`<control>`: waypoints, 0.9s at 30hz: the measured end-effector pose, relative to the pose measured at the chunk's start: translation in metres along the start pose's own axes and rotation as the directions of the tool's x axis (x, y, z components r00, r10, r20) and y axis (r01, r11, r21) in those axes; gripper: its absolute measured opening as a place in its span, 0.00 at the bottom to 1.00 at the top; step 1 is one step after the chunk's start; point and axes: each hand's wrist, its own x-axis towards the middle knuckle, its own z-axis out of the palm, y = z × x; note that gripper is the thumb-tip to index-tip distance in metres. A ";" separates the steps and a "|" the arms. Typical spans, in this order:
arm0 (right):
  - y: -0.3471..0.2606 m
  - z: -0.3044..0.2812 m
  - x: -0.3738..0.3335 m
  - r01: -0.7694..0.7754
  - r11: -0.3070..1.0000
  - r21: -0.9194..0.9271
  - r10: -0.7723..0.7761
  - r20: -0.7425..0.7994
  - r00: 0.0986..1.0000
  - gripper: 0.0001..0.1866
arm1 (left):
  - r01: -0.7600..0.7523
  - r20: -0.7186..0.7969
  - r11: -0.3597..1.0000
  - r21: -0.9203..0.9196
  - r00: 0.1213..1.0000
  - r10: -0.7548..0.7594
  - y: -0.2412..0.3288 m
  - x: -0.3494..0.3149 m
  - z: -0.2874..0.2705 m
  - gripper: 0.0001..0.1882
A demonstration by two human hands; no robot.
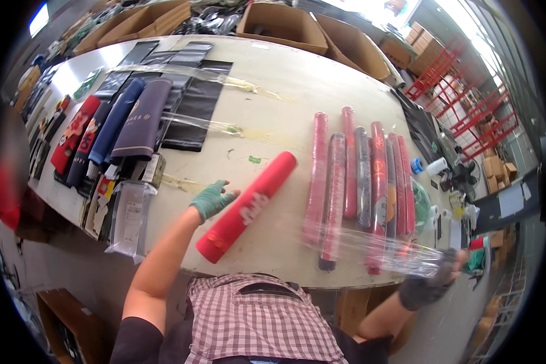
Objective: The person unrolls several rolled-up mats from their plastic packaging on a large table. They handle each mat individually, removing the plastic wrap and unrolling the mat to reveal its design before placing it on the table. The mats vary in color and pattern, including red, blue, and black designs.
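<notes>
My left hand (pixel 214 201), in a green glove, has its fingers spread close to the left side of a rolled red mat (pixel 248 206). Whether the fingertips touch it I cannot tell. The roll lies slanted near the table's front edge, with a pale printed pattern on it. At the right, my right hand (pixel 432 280) in a dark grey glove is closed on the end of a clear plastic film (pixel 379 252), smeared by motion. The film stretches leftward across the lower ends of several plastic-wrapped rolls (pixel 378 182), mostly red, with some dark.
On the left lie rolled mats in red, blue and purple (pixel 140 121), black plastic bags (pixel 194 115) and a clear plastic container (pixel 129 212). Clear tape strips (pixel 224 126) cross the white table (pixel 267 73). Cardboard boxes (pixel 282 27) line the far edge; a fan (pixel 464 175) stands right.
</notes>
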 end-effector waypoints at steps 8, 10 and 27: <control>-0.070 -0.191 -0.144 -0.712 0.463 -0.527 0.007 -0.802 0.598 0.18 | 0.057 -0.124 0.865 0.499 0.992 0.007 0.023 0.022 0.035 0.61; -0.048 -0.227 -0.223 -0.928 0.115 -0.355 0.183 -0.910 0.371 0.20 | 0.027 -0.172 0.899 0.437 0.984 0.054 0.009 0.020 0.028 0.58; 0.115 -0.068 -0.110 -0.826 0.255 -0.502 0.967 0.152 0.207 0.24 | -0.055 0.085 0.901 -0.431 0.991 0.101 0.092 -0.041 -0.087 0.18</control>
